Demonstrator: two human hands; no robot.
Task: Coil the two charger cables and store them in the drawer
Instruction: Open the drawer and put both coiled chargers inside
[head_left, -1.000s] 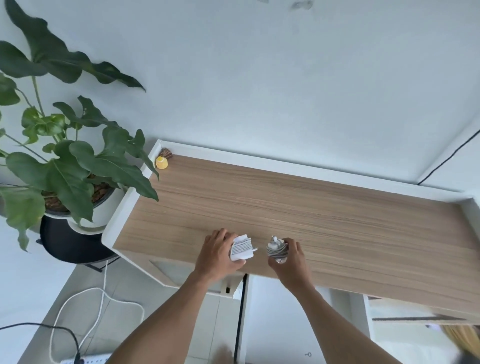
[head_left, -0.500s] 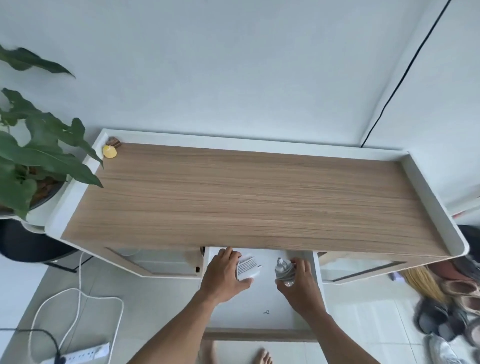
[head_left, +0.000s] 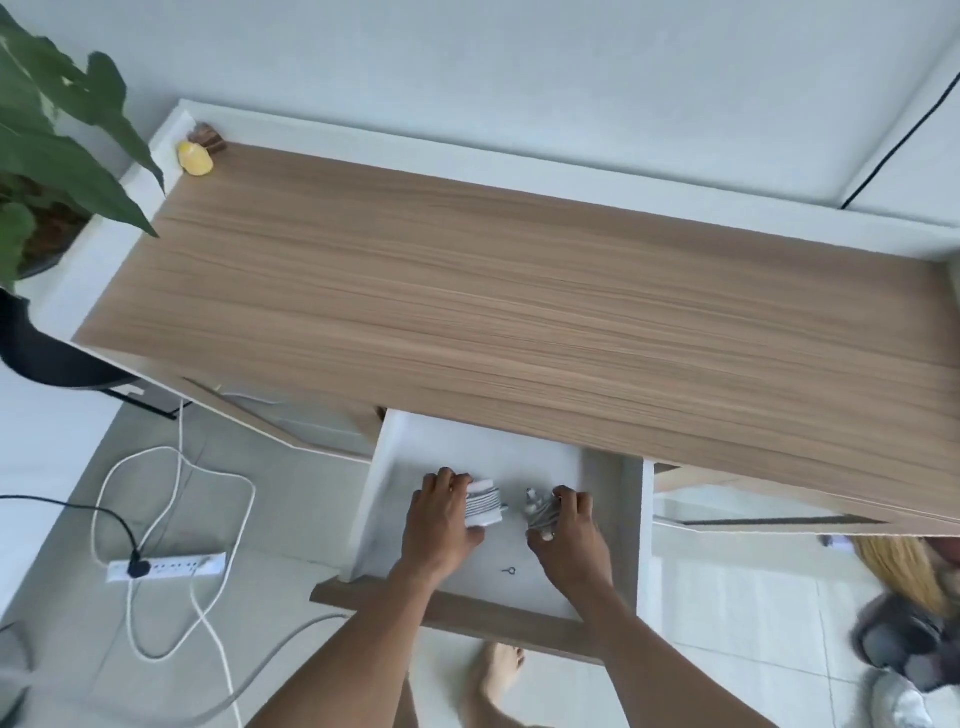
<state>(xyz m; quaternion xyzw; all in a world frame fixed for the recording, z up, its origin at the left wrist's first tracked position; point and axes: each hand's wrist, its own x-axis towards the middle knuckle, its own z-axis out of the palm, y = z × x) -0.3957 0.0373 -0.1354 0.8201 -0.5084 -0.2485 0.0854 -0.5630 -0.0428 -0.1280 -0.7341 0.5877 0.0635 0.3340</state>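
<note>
White-lined, wood-fronted open drawer (head_left: 372, 501) sits under the wood-grain cabinet top (head_left: 519, 291). Left hand (head_left: 441, 527) grips the white charger brick wound with striped cable (head_left: 483, 503). Right hand (head_left: 574, 543) has its fingers curled round the grey coiled cable bundle (head_left: 541, 513). Both bundles are low over the middle of the drawer floor, just apart; can't tell if they touch it. Risk: no tie visible, so the windings may spring loose on release. The small metal eye hook (head_left: 509, 571) near the front edge could snag a loop.
</note>
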